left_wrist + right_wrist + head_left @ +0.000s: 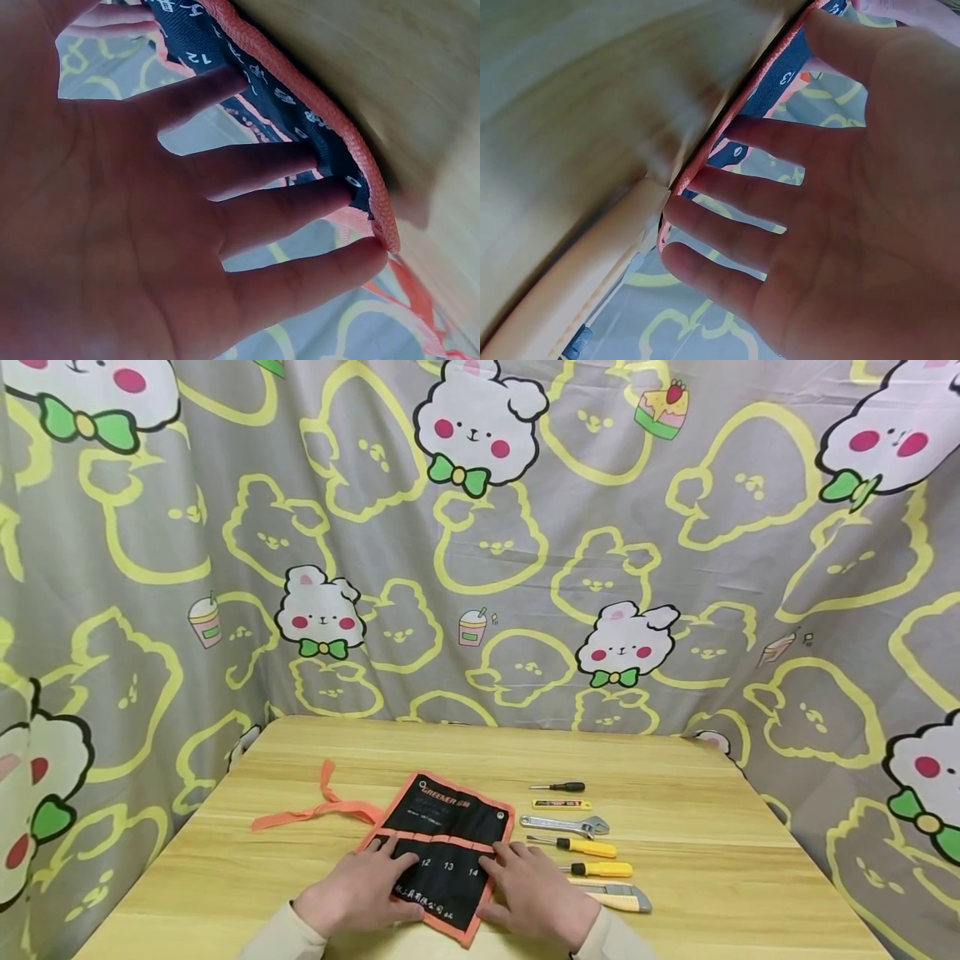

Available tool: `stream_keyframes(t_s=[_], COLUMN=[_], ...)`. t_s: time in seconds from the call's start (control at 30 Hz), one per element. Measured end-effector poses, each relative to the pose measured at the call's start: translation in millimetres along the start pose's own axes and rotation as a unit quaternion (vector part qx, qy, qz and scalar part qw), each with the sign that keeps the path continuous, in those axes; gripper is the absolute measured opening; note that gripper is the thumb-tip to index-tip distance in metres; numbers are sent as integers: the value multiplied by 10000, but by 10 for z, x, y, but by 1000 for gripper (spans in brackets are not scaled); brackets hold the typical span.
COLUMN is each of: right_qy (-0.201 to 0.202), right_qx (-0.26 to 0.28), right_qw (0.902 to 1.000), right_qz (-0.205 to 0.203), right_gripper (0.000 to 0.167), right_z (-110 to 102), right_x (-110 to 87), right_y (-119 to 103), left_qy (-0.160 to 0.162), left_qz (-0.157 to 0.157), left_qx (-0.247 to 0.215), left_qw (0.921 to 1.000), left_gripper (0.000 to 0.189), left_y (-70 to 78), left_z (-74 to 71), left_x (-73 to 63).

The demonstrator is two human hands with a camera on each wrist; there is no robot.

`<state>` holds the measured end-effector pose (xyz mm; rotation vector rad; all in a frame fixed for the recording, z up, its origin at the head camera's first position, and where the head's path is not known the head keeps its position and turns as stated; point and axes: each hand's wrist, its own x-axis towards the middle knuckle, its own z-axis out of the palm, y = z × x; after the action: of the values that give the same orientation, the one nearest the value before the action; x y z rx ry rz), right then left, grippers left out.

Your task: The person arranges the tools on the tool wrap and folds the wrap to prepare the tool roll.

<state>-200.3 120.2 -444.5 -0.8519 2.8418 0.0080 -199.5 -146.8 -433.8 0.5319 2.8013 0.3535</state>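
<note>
A black tool pouch [450, 889] with orange edging lies spread out on the table, its row of pockets numbered in white. My left hand [363, 885] rests on its left side with fingers extended; in the left wrist view the fingertips [367, 259] touch the cloth and its orange border. On the opposite side, my right hand [536, 889] lies with straight fingers along the pouch's right edge. The right wrist view shows those fingertips [679, 259] at the orange trim, close to a utility knife [592, 262]. Neither hand grips anything.
Right of the pouch, tools lie in a column: a small black screwdriver [566, 787], a flat yellow-black case [562, 804], an adjustable wrench [566, 824] and two yellow-handled screwdrivers [611, 868]. Orange ties [300, 816] trail left. A patterned curtain [510, 593] surrounds the wooden table [675, 793].
</note>
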Motion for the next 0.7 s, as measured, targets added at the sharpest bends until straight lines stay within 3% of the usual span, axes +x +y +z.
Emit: stream_keyframes(t_s=[0.7], right_qy=[135], right_qx=[-299], right_qw=[9991], right_qz=[-256], right_gripper=[64], right_z=[16], right_x=[-1], right_y=[-119], left_qy=[-66], left_qz=[-125], left_qx=[27], left_qw=[9999], left_gripper=[80], left_y=[-154], left_z=[-44], left_x=[74])
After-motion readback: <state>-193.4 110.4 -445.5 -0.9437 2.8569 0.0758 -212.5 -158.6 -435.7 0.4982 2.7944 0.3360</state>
